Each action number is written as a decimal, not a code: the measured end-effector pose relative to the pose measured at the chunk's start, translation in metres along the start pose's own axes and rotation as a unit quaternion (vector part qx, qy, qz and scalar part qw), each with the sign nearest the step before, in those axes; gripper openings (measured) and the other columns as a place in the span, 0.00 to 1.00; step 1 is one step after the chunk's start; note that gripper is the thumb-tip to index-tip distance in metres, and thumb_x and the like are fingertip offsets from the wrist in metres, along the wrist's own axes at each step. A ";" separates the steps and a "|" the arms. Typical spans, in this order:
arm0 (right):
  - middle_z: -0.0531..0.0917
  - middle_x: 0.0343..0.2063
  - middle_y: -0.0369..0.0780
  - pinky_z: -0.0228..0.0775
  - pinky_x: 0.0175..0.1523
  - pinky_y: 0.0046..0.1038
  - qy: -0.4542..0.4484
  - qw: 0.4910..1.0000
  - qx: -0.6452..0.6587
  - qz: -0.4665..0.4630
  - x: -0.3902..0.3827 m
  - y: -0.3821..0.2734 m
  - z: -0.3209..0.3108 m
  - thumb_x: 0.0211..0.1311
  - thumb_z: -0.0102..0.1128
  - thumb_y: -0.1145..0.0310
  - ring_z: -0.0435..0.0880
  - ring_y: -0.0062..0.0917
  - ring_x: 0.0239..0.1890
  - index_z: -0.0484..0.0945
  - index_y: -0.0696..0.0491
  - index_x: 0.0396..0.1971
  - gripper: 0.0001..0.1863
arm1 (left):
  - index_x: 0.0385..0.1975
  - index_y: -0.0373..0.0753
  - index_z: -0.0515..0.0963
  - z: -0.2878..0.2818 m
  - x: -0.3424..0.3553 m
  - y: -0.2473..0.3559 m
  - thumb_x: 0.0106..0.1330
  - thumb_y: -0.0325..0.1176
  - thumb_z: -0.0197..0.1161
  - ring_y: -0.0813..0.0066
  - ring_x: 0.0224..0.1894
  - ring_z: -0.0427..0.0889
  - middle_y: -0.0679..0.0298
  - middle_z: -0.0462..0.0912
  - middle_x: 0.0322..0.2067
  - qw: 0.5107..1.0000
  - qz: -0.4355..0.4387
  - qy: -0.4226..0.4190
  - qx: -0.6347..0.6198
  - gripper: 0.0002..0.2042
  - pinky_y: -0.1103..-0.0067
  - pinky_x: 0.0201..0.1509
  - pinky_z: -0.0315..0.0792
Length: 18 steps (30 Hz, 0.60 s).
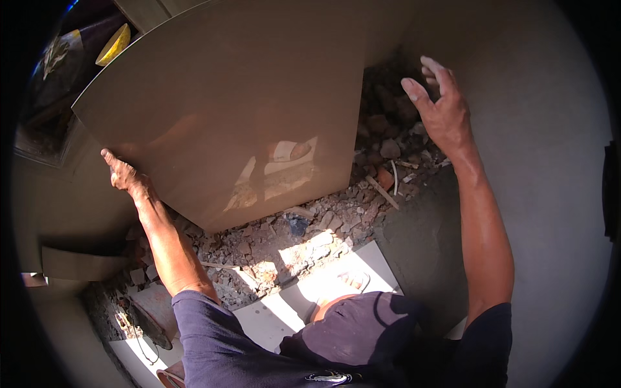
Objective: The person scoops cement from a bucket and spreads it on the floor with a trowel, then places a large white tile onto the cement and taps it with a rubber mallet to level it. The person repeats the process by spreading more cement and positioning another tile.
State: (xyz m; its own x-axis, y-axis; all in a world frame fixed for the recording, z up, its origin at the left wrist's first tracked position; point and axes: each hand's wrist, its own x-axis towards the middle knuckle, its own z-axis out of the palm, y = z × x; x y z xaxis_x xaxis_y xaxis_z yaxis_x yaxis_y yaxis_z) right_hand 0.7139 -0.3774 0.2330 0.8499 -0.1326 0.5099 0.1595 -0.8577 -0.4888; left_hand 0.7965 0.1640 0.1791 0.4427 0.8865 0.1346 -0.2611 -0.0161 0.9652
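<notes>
A large glossy taupe tile (246,103) stands on edge over the rubble, reflecting light and shapes. My left hand (126,173) grips its left edge, with the thumb or a finger pointing up along it. My right hand (438,107) is raised just off the tile's right side, fingers apart and slightly curved, holding nothing. Under the tile lies broken debris (323,216) with sticks. A patch of smooth grey mortar (420,246) is below my right forearm. My sandalled foot (352,279) is on a white tile (272,320) at the bottom.
Grey walls (543,161) rise on the right and left. At the upper left is a dark opening or ledge with a yellow bowl (113,45). A tile piece (84,262) leans at the left, and an unclear bucket-like object (155,313) with a cord sits at the lower left.
</notes>
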 end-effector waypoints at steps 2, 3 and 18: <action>0.82 0.42 0.44 0.74 0.51 0.31 0.125 0.977 -0.055 -0.163 0.036 -0.030 -0.010 0.62 0.64 0.53 0.81 0.29 0.46 0.76 0.56 0.51 0.25 | 0.42 0.34 0.82 -0.013 -0.012 0.018 0.64 0.58 0.61 0.71 0.35 0.81 0.66 0.83 0.34 0.998 0.043 0.002 0.049 0.27 0.73 0.39 0.79; 0.81 0.41 0.43 0.74 0.51 0.31 0.129 0.970 -0.072 -0.192 0.046 -0.043 -0.015 0.62 0.63 0.53 0.81 0.29 0.45 0.76 0.56 0.50 0.25 | 0.39 0.35 0.82 -0.022 -0.026 0.028 0.65 0.57 0.59 0.72 0.36 0.82 0.66 0.83 0.32 0.997 0.070 0.004 0.013 0.26 0.73 0.39 0.79; 0.76 0.30 0.39 0.69 0.40 0.28 -0.046 0.966 -0.176 -0.183 0.046 -0.047 -0.042 0.64 0.60 0.51 0.76 0.25 0.34 0.74 0.56 0.39 0.21 | 0.48 0.36 0.72 -0.104 -0.192 -0.019 0.72 0.51 0.45 0.69 0.52 0.76 0.59 0.79 0.48 0.945 0.310 -0.087 0.061 0.22 0.69 0.56 0.63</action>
State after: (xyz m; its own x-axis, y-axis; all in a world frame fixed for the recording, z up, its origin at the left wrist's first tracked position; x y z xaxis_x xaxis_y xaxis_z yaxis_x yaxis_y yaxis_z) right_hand 0.7247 -0.3642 0.3088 0.8126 0.2428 0.5298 0.2908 -0.9567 -0.0076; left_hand 0.6279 0.0424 0.1113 0.3746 0.5997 0.7071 -0.4213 -0.5693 0.7060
